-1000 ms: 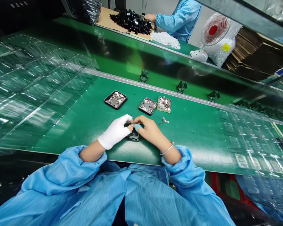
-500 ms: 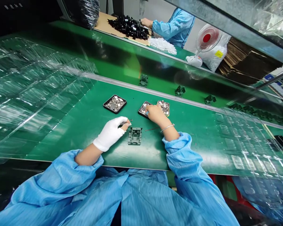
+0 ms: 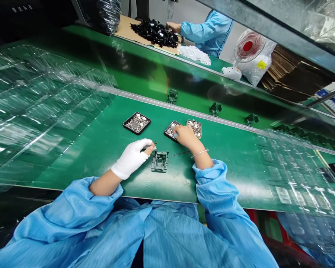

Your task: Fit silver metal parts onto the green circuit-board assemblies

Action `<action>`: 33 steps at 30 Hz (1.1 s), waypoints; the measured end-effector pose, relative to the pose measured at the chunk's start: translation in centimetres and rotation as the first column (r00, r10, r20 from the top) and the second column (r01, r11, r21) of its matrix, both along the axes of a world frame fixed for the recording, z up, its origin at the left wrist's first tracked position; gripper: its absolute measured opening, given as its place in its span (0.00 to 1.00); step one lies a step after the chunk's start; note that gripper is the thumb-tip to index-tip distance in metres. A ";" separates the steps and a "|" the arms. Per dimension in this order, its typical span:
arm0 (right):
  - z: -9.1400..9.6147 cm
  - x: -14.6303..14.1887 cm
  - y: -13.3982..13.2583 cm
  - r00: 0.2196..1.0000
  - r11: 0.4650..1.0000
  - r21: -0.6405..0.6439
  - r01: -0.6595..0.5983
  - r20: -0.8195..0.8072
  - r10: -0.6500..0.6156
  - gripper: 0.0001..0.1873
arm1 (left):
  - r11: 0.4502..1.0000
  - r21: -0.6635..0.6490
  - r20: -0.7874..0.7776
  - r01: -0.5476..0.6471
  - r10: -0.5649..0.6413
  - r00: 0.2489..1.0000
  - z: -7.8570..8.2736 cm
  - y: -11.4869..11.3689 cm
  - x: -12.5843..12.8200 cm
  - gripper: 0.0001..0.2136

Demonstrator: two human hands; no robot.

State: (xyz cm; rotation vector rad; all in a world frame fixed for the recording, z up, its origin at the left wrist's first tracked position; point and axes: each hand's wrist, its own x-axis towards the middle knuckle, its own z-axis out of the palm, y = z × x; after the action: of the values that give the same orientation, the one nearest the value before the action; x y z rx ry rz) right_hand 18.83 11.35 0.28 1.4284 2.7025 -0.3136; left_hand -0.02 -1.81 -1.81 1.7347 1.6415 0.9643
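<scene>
My left hand, in a white glove with bare fingertips, is pinched beside a green circuit board. A tiny part shows at its fingertips, too small to name. My right hand, bare with a bracelet at the wrist, reaches down into a black-rimmed tray of small metal parts. Its fingers are bent together, and what they pinch is hidden. Below that hand a thin metal rod lies on the green table.
Another tray of small parts stands to the left, and a third tray touches the middle one. Clear plastic trays lie at both sides. Boards sit on the strip behind the metal rail. Across it, a co-worker's arm reaches to black parts.
My right hand stays at the middle tray, its fingers shifting slightly within it. The left hand keeps its pinch beside the board. The whole view has moved a little.
</scene>
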 end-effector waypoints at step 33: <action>-1.2 0.5 -0.3 0.998 0.996 0.088 0.033 -0.057 -0.028 0.14 | 0.998 0.046 0.029 -0.038 0.037 0.999 0.1 0.8 0.0 0.11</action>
State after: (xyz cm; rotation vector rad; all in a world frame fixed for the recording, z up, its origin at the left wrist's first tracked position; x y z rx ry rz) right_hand 19.28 11.04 -0.87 1.5075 2.7741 -0.2406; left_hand -0.03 -1.03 -1.73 1.7188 1.6516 1.0471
